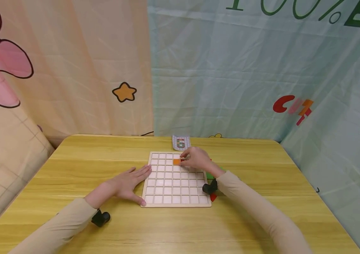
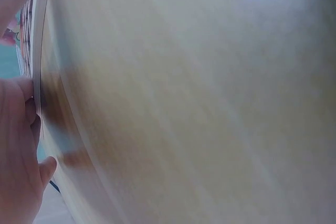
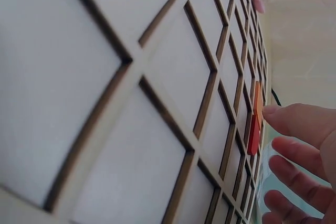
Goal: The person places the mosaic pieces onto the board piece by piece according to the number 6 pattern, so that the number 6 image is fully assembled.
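A pale wooden grid board (image 1: 172, 190) with white square cells lies on the table. My left hand (image 1: 131, 183) rests spread along its left edge, thumb at the near corner and fingertips on the frame. Over the far rows, my right hand (image 1: 196, 158) has thumb and index finger at an orange tile (image 1: 176, 162) and a red tile (image 3: 254, 135), side by side in the grid. From the right wrist, the thumb (image 3: 281, 119) shows close by the orange tile, the other fingers loosely bent and apart from it.
Behind the board lies a small card (image 1: 181, 143) with a printed coloured grid pattern. Green pieces (image 1: 210, 175) and a red piece (image 1: 213, 197) lie by the board's right edge, partly hidden under the right wrist. Printed curtains (image 1: 211, 77) hang behind the wooden table (image 1: 103, 151).
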`<action>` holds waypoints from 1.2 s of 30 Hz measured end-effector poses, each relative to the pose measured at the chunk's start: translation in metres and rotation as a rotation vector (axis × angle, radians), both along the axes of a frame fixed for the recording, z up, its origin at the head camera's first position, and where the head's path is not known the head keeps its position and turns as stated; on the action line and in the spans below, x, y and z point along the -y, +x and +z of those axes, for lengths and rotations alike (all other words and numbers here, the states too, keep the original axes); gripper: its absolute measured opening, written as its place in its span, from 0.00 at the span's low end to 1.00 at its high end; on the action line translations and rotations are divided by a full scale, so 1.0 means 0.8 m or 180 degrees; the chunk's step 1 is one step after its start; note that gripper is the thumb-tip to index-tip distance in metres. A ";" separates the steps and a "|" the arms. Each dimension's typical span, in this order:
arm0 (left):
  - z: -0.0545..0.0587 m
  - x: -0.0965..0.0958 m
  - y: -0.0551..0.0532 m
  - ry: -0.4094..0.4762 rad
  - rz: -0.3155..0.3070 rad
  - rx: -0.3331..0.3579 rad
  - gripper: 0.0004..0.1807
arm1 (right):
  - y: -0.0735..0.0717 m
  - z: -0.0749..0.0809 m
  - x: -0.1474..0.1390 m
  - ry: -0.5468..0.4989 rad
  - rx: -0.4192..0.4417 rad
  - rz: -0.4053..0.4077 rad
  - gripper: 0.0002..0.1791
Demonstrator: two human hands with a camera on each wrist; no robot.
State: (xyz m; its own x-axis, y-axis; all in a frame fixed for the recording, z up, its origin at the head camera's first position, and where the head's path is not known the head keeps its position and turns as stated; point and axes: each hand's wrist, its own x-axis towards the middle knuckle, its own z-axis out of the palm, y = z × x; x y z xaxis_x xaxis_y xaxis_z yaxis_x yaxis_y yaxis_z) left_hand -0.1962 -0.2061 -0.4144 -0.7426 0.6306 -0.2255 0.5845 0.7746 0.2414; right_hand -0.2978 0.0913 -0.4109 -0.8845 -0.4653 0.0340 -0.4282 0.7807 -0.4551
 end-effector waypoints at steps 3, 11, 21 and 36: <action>-0.001 0.001 0.000 -0.0001 -0.0004 -0.0008 0.65 | 0.001 0.003 -0.008 -0.0025 -0.0005 -0.0062 0.15; -0.004 0.002 -0.002 0.0013 -0.0027 -0.0018 0.65 | 0.008 0.008 -0.035 -0.0018 -0.0098 -0.0126 0.16; 0.001 0.000 0.000 0.0063 -0.0028 -0.0025 0.64 | 0.020 0.015 -0.073 -0.0047 -0.0214 -0.0107 0.16; 0.000 0.001 -0.002 0.0081 -0.0054 -0.0037 0.64 | 0.069 0.019 -0.107 -0.0005 -0.0200 0.0223 0.14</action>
